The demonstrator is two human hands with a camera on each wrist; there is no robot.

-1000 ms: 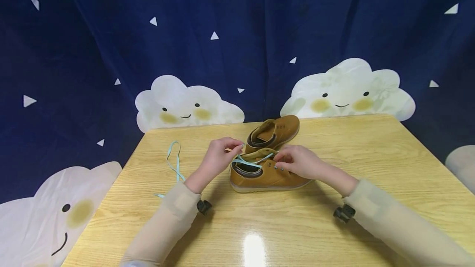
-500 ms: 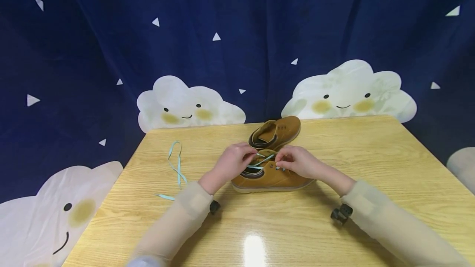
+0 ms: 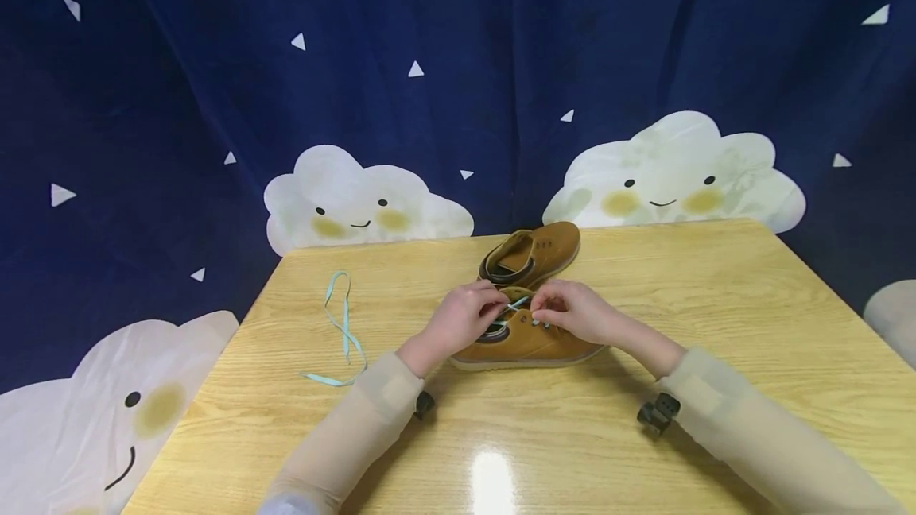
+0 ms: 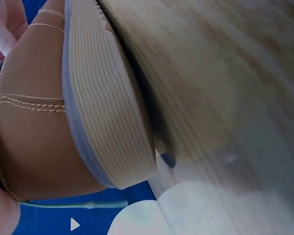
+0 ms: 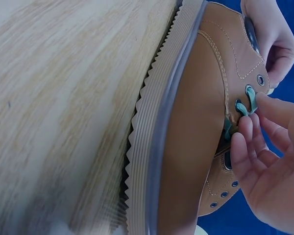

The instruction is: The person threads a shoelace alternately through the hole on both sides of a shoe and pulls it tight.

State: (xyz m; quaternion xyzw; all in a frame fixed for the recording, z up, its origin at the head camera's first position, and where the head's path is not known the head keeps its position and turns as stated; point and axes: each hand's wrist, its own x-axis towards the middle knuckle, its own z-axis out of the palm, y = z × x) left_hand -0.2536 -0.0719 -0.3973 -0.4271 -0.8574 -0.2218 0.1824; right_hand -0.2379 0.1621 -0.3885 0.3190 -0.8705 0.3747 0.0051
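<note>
A brown lace-up shoe (image 3: 529,350) stands on the table with its toe to the right. A light-blue shoelace (image 3: 519,302) runs through some of its eyelets; in the right wrist view one eyelet nearest the ankle has no lace in it. My left hand (image 3: 461,315) pinches the lace's end over the shoe opening, by the tongue. My right hand (image 3: 576,312) is at the near eyelet flap. In the right wrist view its thumb and fingers pinch the lace (image 5: 251,100) where it comes out of an eyelet. The left wrist view mostly shows the shoe's heel (image 4: 44,142).
A second brown shoe (image 3: 544,253), with no lace in its visible eyelets, stands just behind the first. Another light-blue lace (image 3: 346,324) lies loosely looped at the left of the wooden table (image 3: 572,435). A dark blue curtain (image 3: 458,62) hangs behind.
My left hand has moved right with the lace end, from above the heel to the tongue, close to my right hand. The right hand has hardly moved. More of the loose lace shows.
</note>
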